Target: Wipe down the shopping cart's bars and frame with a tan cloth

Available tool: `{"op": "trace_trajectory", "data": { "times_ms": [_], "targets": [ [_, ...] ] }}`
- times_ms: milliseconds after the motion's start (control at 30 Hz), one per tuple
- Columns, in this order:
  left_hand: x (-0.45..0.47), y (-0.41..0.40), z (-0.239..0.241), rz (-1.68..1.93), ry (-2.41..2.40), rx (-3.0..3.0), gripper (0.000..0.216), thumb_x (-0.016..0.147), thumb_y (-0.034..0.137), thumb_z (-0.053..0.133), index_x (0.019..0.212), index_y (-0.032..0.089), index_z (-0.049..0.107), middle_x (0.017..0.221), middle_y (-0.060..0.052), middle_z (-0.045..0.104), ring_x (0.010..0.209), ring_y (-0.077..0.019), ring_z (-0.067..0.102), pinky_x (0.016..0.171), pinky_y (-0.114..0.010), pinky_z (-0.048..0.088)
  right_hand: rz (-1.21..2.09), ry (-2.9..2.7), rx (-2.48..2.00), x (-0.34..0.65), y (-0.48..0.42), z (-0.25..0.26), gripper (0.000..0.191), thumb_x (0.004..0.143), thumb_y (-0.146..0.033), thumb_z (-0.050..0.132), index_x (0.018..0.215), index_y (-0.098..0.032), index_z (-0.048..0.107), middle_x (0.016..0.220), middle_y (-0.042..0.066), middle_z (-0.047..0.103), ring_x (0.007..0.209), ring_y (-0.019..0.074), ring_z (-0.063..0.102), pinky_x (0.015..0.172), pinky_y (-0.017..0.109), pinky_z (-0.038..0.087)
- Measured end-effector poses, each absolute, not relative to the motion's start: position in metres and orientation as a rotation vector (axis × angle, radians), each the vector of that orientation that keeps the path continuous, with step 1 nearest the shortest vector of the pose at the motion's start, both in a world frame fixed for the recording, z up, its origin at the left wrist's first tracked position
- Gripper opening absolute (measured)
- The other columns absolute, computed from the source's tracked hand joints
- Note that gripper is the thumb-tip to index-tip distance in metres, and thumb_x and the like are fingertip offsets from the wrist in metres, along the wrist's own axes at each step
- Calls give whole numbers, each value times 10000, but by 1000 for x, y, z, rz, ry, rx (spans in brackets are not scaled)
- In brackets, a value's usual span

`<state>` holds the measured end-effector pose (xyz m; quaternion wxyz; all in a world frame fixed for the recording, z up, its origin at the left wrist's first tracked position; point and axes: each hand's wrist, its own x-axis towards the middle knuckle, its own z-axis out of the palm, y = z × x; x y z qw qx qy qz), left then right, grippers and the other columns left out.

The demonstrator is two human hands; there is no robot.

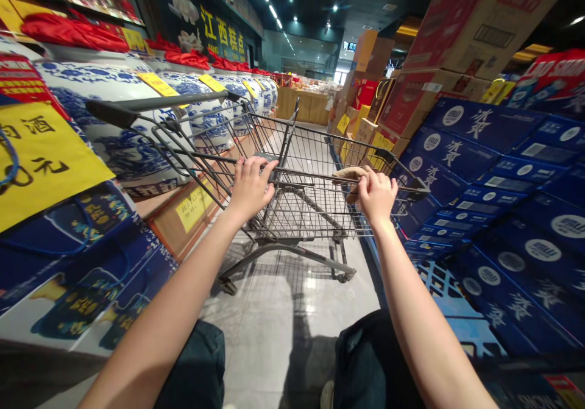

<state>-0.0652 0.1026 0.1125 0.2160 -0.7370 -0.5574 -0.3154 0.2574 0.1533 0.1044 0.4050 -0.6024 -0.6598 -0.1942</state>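
A grey wire shopping cart (320, 211) stands sideways in front of me, its handle (158, 101) off to the left. My left hand (251, 183) holds the cart's near top rim, with the fingers laid over the bar and the thumb on my side. Farther right on the same rim, my right hand (377, 195) is closed on a beige cloth (350, 175). The cloth is draped over the bar, and part of it hangs down inside the wire basket. My right palm hides some of the cloth. Nothing shows in the basket apart from the folding wire flap (289, 130).
Blue-and-white porcelain jars (114, 116) with red cloth tops line the left side, behind gift bags (105, 263) and a yellow sign (46, 159). Stacked blue cartons (466, 128) and brown boxes (443, 49) rise on the right. A tiled aisle (269, 336) runs between them.
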Motion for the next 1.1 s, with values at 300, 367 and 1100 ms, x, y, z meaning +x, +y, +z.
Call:
{"op": "trace_trajectory", "data": {
  "times_ms": [300, 367, 1100],
  "targets": [
    [-63, 106, 109, -932, -1556, -2010, 522, 910, 242, 532, 1430, 199, 519, 1367, -166, 517, 1400, -371, 391, 1257, -655, 159, -608, -1697, -1455, 233, 139, 98, 410, 999, -363, 365, 1175, -188, 691, 1172, 154, 669, 1149, 301, 556, 1129, 534, 368],
    [-64, 106, 110, -927, -1558, -2003, 518, 910, 245, 539, 1425, 205, 522, 1359, -161, 520, 1393, -372, 398, 1259, -652, 162, -613, -1799, -1397, 223, 134, 99, 391, 1000, -373, 388, 1197, -211, 684, 1259, 133, 659, 1201, 292, 541, 1183, 542, 313],
    [-65, 102, 110, -931, -1546, -2000, 471, 944, 291, 505, 1401, 191, 556, 1343, -168, 546, 1381, -374, 425, 1242, -672, 184, -506, -1748, -1450, 248, 143, 103, 421, 970, -353, 383, 1202, -190, 694, 1121, 109, 680, 1163, 272, 555, 1250, 590, 215]
  ]
}}
